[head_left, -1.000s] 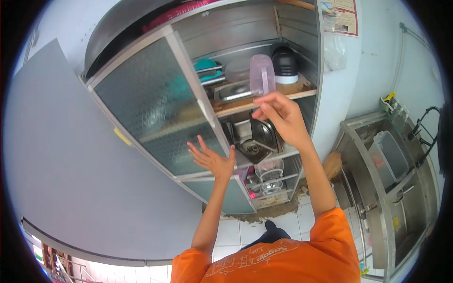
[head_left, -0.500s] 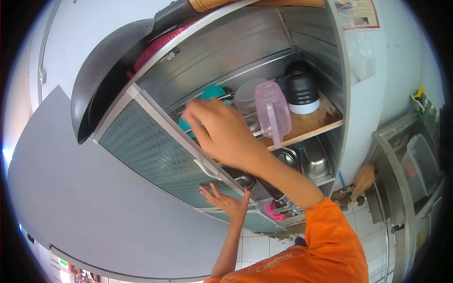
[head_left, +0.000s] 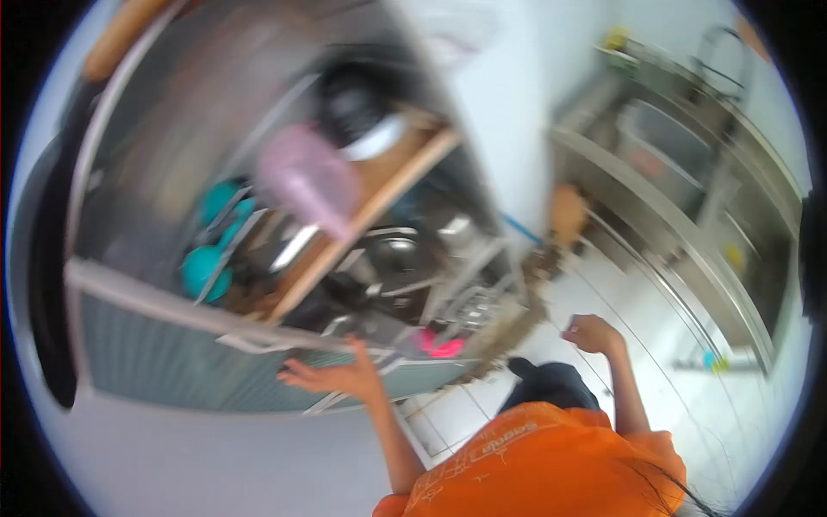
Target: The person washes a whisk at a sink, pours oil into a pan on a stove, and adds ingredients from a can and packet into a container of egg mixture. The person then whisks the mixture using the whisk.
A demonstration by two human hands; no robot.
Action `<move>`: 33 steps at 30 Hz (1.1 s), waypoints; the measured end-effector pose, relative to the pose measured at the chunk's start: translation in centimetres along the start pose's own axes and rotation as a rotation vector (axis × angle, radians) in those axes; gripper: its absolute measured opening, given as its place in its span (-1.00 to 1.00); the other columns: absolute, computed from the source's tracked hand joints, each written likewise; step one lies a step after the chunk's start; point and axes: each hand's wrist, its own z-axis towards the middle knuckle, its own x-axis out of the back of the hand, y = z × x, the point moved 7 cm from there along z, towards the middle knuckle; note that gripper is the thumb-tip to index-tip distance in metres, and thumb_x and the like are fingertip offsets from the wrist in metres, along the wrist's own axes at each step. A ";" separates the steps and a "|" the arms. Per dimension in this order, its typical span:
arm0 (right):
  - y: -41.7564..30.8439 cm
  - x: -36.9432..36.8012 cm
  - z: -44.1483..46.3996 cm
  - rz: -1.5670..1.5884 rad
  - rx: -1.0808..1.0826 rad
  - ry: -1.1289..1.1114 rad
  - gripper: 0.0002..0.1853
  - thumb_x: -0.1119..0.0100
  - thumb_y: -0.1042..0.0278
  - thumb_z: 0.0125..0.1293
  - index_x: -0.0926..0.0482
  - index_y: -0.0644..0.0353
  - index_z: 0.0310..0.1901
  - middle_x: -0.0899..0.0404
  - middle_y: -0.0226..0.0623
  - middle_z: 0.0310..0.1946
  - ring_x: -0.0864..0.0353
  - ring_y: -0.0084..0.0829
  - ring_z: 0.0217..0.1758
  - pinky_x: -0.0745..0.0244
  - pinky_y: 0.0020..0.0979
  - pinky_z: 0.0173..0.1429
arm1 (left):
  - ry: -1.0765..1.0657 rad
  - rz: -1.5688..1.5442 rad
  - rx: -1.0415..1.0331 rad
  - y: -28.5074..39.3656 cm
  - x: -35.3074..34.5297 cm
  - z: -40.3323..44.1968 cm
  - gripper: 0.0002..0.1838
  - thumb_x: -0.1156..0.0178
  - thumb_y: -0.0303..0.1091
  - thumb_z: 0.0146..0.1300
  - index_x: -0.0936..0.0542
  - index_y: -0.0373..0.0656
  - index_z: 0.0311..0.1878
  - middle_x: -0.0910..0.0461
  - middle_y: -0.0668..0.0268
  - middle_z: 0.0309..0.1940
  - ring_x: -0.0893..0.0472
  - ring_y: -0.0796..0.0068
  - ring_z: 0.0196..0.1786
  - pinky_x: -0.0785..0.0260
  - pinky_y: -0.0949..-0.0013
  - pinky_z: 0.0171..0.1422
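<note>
My left hand [head_left: 332, 376] is open, fingers spread, in front of the sliding cabinet door [head_left: 172, 349] near its white handle [head_left: 251, 344]. Lower right of the cabinet, my right hand [head_left: 594, 334] hangs over the tiled floor with its fingers curled; whether it holds something small is hidden. On the wooden shelf [head_left: 370, 215] stand a pink pitcher [head_left: 306, 177] and a black container with a white base [head_left: 353, 108]. Teal items [head_left: 207, 273] lie to their left. Metal pans [head_left: 401, 250] sit on the shelf below. The view is blurred.
A metal sink unit [head_left: 663, 207] with a grey tub [head_left: 668, 151] stands at the right. A large dark wok [head_left: 47, 284] is at the far left, above the cabinet. Pink items [head_left: 441, 343] lie low in the cabinet, and a brown bag [head_left: 568, 213] is beside the sink.
My right hand has drawn back from the shelf, down and to the right. My left hand stays by the door, its palm turned more upward. The view has swung right and tilted.
</note>
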 end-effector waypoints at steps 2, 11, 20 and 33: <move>0.4 -0.4 -5.1 0.202 -0.061 -0.017 -0.52 -0.07 -0.02 0.35 -0.44 0.14 0.15 -0.68 -0.07 -0.21 -0.65 -0.06 -0.09 -0.51 -0.18 -0.01 | -0.054 0.013 -0.031 0.6 -0.4 -1.6 0.11 -0.29 0.24 0.07 0.02 -0.20 0.50 0.20 -0.10 0.50 0.13 -0.21 0.52 0.29 -0.38 0.45; 7.6 2.4 -16.4 0.188 -0.363 -0.036 -0.52 -0.05 -0.03 0.39 -0.43 0.16 0.16 -0.69 -0.11 -0.20 -0.66 -0.13 -0.11 -0.51 -0.26 0.00 | -0.485 -0.038 0.193 9.3 1.4 -14.2 0.04 -0.14 0.32 0.14 0.04 -0.08 0.52 0.15 0.00 0.51 0.11 -0.15 0.53 0.33 -0.65 0.28; 16.9 9.8 -11.5 0.163 0.010 0.068 -0.57 -0.05 0.03 0.38 -0.42 0.19 0.09 -0.66 -0.04 -0.18 -0.63 0.02 -0.10 -0.49 -0.13 0.03 | -0.675 0.082 0.265 22.6 -0.7 -22.8 0.09 -0.06 0.40 0.14 0.10 -0.10 0.52 0.17 -0.02 0.50 0.15 -0.18 0.52 0.29 -0.61 0.28; 49.1 31.8 -12.2 1.024 -0.222 0.891 -0.75 -0.08 0.22 0.38 -0.52 0.11 0.00 -0.68 -0.31 -0.33 -0.63 -0.45 -0.31 -0.48 -0.42 -0.21 | -0.863 -0.173 0.157 48.4 -14.5 -22.2 0.05 -0.12 0.34 0.13 0.11 0.04 0.54 0.22 0.04 0.52 0.16 -0.14 0.54 0.37 -0.66 0.27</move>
